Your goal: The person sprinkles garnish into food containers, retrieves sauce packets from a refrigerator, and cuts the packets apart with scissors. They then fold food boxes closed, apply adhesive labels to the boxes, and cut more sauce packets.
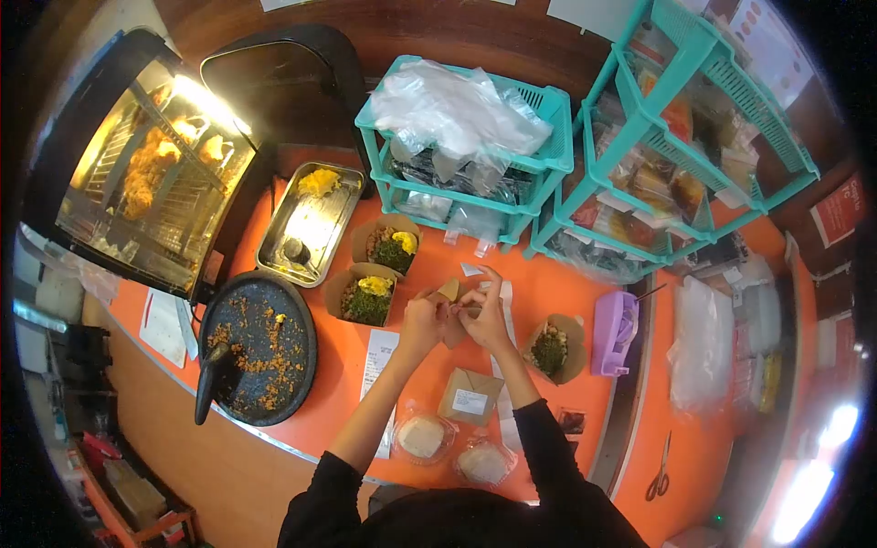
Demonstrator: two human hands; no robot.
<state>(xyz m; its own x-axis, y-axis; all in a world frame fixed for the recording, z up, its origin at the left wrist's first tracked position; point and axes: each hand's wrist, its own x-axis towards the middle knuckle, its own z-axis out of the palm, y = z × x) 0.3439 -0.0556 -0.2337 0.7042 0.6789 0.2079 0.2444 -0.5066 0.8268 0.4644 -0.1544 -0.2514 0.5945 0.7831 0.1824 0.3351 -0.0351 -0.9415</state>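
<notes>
The left hand [423, 325] and the right hand [486, 315] meet over the middle of the orange tabletop [539, 294], fingers bent, pinching a small brown cardboard box [452, 335] between them. The left appears to steady one side while the right's thumb and fingers work at its upper part; the fingers hide the exact fold. Holding it raised between both hands probably lets either side be turned or pressed.

Two brown paper boxes with their tops spread, the far-left food box [376, 258] and the near-left food box [345, 309], stand touching or nearly so, likely grouped to stay within reach. A right-hand food box [574, 356] sits apart. Just nearer than the hands lies a folded brown box with a white label [457, 408], beside two see-through round plastic tubs [423, 437].

The heavy dark stone mortar [242, 320] takes up the near-left edge, its pestle [209, 384] leaning out across the rim, so leftward sweeps look tight. Orange surface shows between the hands and the purple plastic dispenser [614, 333], giving some room rightward. On the far side, the teal plastic rack [470, 167] limits reach.
</notes>
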